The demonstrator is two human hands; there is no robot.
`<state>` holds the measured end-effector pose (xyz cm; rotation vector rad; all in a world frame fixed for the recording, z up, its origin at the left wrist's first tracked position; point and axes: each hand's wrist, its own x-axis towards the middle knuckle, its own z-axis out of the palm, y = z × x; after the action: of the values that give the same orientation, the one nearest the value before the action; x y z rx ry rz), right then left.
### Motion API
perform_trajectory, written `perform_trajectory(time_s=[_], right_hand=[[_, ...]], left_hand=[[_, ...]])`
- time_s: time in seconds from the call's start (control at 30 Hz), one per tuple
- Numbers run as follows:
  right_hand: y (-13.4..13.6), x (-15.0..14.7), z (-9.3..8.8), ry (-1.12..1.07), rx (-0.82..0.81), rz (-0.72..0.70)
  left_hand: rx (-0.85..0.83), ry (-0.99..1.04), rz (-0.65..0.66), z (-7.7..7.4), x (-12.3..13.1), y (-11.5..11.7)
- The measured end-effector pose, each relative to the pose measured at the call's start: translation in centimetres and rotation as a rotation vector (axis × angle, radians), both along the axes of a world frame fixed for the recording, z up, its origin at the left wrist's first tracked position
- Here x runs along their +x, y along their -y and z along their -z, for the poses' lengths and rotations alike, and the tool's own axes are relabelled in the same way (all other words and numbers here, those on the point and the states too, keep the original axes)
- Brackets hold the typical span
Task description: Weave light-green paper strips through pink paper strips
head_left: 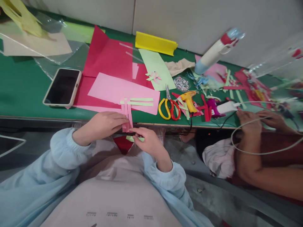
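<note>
While the L hand pinches the pink strips nr the table edge, the R hand has a fingertip at their lower end & a green strip clamped btwn its fingers. Scissors & glue gun lie to the R, phone to the L.

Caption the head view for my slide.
Left hand and right hand handling pink paper strips at a green table, scissors nearby.

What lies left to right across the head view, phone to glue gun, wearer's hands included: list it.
Phone, left hand, pink paper strips, right hand, scissors, yellow glue gun.
</note>
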<state>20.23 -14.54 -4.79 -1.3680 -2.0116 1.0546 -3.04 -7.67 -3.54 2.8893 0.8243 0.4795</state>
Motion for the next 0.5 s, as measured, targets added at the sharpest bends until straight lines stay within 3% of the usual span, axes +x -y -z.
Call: perform_trajectory(time_s=[0.5], right_hand=[[-0.63,-0.09,0.55,-0.232,-0.131,0.025]], left_hand=[[0.003,0.016,-0.016,0.33,-0.49,-0.37]])
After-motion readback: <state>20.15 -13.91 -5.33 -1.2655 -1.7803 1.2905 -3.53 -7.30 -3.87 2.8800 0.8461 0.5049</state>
